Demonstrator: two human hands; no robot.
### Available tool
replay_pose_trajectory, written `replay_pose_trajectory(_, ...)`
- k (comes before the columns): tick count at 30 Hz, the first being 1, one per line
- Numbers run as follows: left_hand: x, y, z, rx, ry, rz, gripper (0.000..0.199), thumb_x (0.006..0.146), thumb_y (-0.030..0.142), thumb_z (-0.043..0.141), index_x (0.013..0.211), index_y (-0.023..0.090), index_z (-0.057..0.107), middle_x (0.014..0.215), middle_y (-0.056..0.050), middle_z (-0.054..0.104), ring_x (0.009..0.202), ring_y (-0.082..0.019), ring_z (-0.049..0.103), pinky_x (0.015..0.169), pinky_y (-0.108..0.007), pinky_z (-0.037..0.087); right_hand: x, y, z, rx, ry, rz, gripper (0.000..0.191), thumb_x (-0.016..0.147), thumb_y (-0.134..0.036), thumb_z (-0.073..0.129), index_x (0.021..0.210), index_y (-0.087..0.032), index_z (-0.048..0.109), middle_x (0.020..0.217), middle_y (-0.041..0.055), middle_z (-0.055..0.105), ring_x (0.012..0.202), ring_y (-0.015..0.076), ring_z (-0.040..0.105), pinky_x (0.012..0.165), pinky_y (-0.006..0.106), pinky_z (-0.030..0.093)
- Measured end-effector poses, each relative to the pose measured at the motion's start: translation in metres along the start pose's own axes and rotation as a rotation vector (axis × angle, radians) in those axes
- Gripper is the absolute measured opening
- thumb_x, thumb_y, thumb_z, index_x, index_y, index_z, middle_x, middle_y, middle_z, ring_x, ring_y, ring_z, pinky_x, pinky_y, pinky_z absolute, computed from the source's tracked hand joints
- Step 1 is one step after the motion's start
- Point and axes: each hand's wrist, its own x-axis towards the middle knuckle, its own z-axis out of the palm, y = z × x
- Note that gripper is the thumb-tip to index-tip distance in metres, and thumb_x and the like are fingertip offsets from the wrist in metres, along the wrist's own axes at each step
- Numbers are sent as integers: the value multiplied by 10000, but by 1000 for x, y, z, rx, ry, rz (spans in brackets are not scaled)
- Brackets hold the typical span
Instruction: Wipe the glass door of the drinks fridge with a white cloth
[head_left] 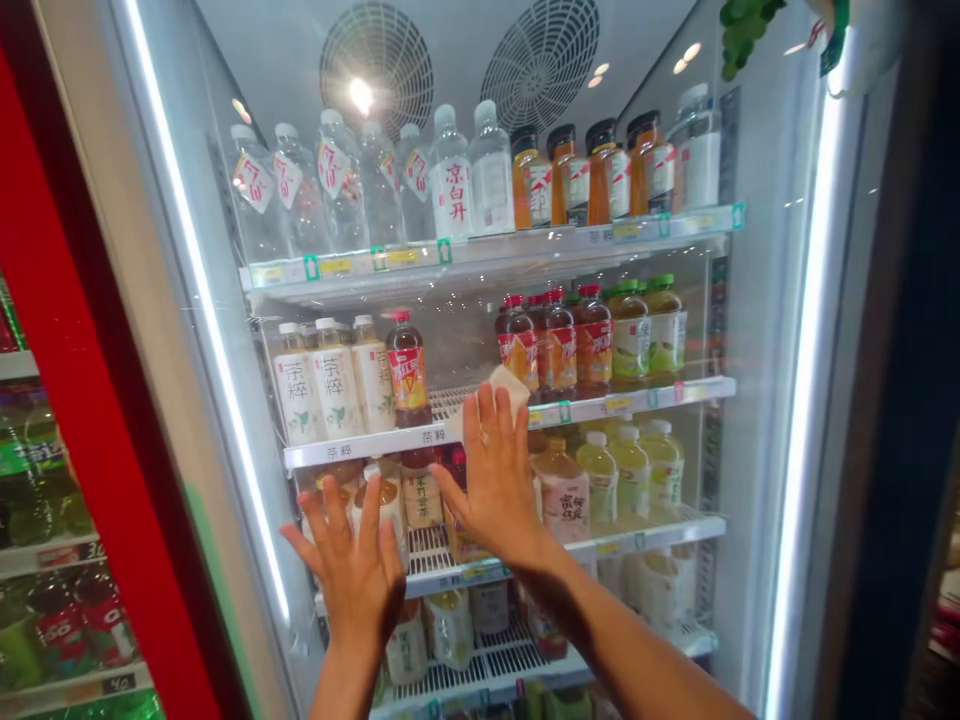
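Observation:
My right hand (499, 480) holds a pale folded cloth (511, 385) flat against the clear glass door of a drinks fridge. The fingers point up and cover part of the cloth, whose edges show above and left of them. Lower and to the left, my left hand (349, 560) is open with fingers spread, palm toward the glass; exact contact is hard to tell. Behind the glass, an iced tea bottle with a red cap (408, 365) stands left of the cloth. More red-capped bottles (559, 340) are to its right.
Clear water bottles (454, 180) and amber bottles (600, 175) line the top shelf. White-labelled bottles (295, 385) stand on the second shelf. Bright light strips (810, 330) run down both sides. A red frame (82, 380) and another stocked fridge are at left.

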Motion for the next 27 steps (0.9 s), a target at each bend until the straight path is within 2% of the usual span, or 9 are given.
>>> replay_pose_trajectory(2,-2,-7,-3,-4,-10,-14,812,962,182,545,1601,423,105,1731,-14,-82,1584,-334,-121,1215,-740,-60,-2,-12,2,2,2,39,875,1033,-482,443,1631,-63,-40,1713,174,-35,1591,357,4,1260,674,155)
replay_pose_trajectory(7,-11,-32,-12,37,-36,-43,806,971,183,529,1594,433,83,1730,-19,-85,1582,-334,-137,1206,-760,-41,-86,-45,15,-21,-101,-183,893,997,-567,484,1620,-19,153,1710,170,92,1591,335,100,1316,530,74)
replay_pose_trajectory(9,-12,-38,-12,42,-39,-34,795,970,189,532,1596,422,101,1730,-30,-83,1580,-344,-141,1201,-765,-41,-84,-48,17,-22,-114,-213,886,997,-585,475,1624,-40,167,1705,155,142,1591,323,116,1318,525,70)
replay_pose_trajectory(11,-11,-36,-11,39,-38,-39,791,970,190,531,1596,417,104,1730,-35,-81,1580,-352,-135,1196,-772,-38,-55,-45,16,-14,-93,-154,860,1012,-546,459,1629,-47,130,1702,159,159,1593,324,97,1306,561,112)
replay_pose_trajectory(13,-12,-29,-8,33,-37,-43,794,969,179,523,1596,411,95,1730,-38,-77,1581,-359,-124,1194,-779,-30,-28,-39,13,3,-76,-100,830,1026,-500,437,1631,-47,94,1707,161,146,1595,326,65,1290,587,155)
replay_pose_trajectory(15,-15,-20,-6,28,-40,-34,797,965,166,517,1598,400,93,1729,-44,-78,1580,-371,-118,1190,-787,-21,-30,-34,11,5,-81,-88,824,1025,-500,439,1627,-37,118,1706,175,140,1593,343,59,1284,600,151)
replay_pose_trajectory(19,-24,-3,-2,9,-60,-41,799,960,157,518,1604,382,100,1729,-65,-63,1580,-389,-99,1183,-800,0,-106,-17,10,-4,-181,-259,790,995,-537,504,1585,-49,310,1681,149,260,1588,317,138,1315,509,76)
replay_pose_trajectory(21,-27,9,3,-10,-70,-59,792,966,163,513,1601,397,101,1731,-59,-47,1584,-382,-81,1186,-798,7,-125,2,7,0,-199,-340,754,994,-557,497,1567,-83,368,1662,110,325,1586,287,162,1321,484,65)
replay_pose_trajectory(27,-26,70,27,-61,-55,-31,806,957,184,544,1602,396,108,1729,-54,-41,1586,-374,-75,1200,-774,-12,-71,66,-14,-44,-102,-153,771,1011,-514,484,1573,-17,307,1639,207,334,1587,341,129,1274,604,182)
